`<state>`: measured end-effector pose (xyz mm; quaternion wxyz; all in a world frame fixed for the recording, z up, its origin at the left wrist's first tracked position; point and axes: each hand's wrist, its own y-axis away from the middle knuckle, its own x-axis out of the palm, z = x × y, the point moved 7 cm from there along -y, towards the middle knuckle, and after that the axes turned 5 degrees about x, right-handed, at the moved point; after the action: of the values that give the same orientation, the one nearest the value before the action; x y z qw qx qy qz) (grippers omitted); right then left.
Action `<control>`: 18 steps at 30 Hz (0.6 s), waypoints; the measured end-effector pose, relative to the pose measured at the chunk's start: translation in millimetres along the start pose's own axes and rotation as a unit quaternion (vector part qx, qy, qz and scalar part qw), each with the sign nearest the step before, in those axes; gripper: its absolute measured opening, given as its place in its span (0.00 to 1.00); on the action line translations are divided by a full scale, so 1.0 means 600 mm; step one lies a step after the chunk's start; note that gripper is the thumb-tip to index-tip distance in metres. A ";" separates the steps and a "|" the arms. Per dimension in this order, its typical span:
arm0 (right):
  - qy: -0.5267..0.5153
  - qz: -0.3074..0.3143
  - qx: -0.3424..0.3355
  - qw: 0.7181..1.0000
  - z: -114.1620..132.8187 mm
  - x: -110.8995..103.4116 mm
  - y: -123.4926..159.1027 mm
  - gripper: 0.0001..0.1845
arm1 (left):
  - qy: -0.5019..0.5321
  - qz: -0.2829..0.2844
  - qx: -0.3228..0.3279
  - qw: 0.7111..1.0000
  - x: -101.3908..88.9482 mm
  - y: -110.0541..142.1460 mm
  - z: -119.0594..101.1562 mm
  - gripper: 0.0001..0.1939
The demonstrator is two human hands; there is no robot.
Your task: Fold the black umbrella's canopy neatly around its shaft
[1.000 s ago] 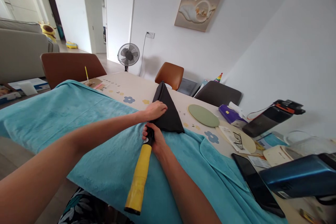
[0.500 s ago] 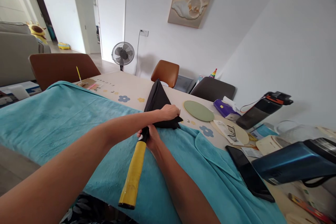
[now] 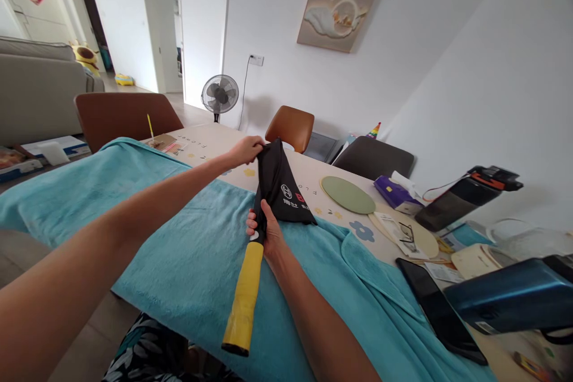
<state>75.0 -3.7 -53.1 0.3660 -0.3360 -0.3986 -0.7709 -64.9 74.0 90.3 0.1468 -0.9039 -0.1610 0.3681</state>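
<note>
At center frame, the fingers of the left hand (image 3: 246,150) pinch the thin, wedge-shaped fabric of a black umbrella (image 3: 289,194), apparently straightening its folds, a move calling for steady anchoring by the right hand (image 3: 271,239), clasped above the tubular yellow handle (image 3: 245,298) over a plush turquoise blanket (image 3: 188,245).

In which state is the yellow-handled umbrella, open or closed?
Closed, but not wrapped tight: its black canopy is collapsed, with a loose flap spread rightward. The left hand holds the canopy near its far end.
</note>
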 end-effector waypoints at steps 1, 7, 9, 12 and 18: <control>-0.002 0.001 -0.002 1.000 0.001 0.000 0.000 0.18 | 0.002 -0.013 -0.023 1.000 -0.017 0.011 0.031 0.11; 0.046 -0.016 0.003 0.999 -0.001 -0.010 -0.007 0.16 | -0.115 0.058 -0.113 0.985 -0.028 0.091 0.185 0.11; 0.070 -0.019 0.016 0.997 -0.004 -0.013 -0.009 0.15 | -0.170 0.083 -0.101 0.977 -0.011 0.106 0.203 0.11; 0.077 -0.028 0.019 0.996 -0.004 -0.013 -0.007 0.15 | -0.209 0.103 -0.075 0.970 0.019 0.110 0.202 0.10; 0.061 -0.028 0.029 0.997 -0.004 -0.007 0.000 0.15 | -0.245 0.177 -0.033 0.953 0.057 0.100 0.180 0.12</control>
<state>76.7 -4.6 -57.4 0.3772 -0.2663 -0.4070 -0.7881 -107.8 49.5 -27.8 0.0051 -0.8044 -0.0413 0.5927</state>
